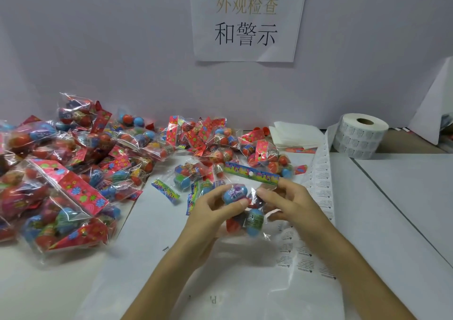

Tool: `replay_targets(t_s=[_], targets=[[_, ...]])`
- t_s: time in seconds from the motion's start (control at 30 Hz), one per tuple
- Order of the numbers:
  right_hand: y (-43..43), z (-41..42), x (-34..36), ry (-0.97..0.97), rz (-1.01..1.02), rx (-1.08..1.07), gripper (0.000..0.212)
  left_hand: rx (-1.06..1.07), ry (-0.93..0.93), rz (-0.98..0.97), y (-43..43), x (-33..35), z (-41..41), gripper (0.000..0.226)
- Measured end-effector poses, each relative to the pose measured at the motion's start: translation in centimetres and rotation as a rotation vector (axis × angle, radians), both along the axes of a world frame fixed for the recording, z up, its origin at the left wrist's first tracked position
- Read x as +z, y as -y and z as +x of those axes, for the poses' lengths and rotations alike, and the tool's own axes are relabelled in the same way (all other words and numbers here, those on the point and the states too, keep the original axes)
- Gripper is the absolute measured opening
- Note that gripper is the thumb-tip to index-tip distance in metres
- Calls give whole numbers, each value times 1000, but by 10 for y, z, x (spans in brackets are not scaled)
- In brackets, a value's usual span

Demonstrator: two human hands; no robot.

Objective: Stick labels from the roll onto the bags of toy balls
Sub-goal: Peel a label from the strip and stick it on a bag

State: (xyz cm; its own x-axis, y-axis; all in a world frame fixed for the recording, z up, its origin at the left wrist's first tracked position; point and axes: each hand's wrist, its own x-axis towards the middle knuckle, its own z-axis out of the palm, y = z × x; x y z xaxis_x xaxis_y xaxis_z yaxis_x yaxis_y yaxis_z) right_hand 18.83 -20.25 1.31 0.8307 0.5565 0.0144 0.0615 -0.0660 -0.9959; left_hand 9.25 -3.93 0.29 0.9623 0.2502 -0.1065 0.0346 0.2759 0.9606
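Observation:
I hold one clear bag of toy balls (247, 211) above the white table, its blue-green header card at the top. My left hand (208, 211) grips the bag's left side, thumb on a blue ball. My right hand (286, 202) pinches the bag's right side just under the header. A white roll of labels (360, 135) stands at the back right. Its strip of labels (321, 184) runs down the table toward me, passing under my right forearm.
A large heap of bags of balls (73, 172) with red headers covers the left and back of the table. A few more bags (191, 175) lie just behind my hands. A folded white tissue (294, 135) sits beside the roll. A paper sign (247, 18) hangs on the wall.

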Motion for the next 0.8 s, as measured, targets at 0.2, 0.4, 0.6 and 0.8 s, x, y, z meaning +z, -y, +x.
replay_targets(t_s=[0.2,0.4,0.6,0.8], targets=[[-1,-1,-1,5,14,-11,16,103,-106,19,2,2,2,24],[-3,-2,-4,67,53,-11,14,150,-102,8,-1,2,3,9],[-3,0,-4,135,64,-7,14,135,-78,114,0,0,3,13],[-4,-3,-1,151,53,13,30,215,-14,146,2,-2,3,16]])
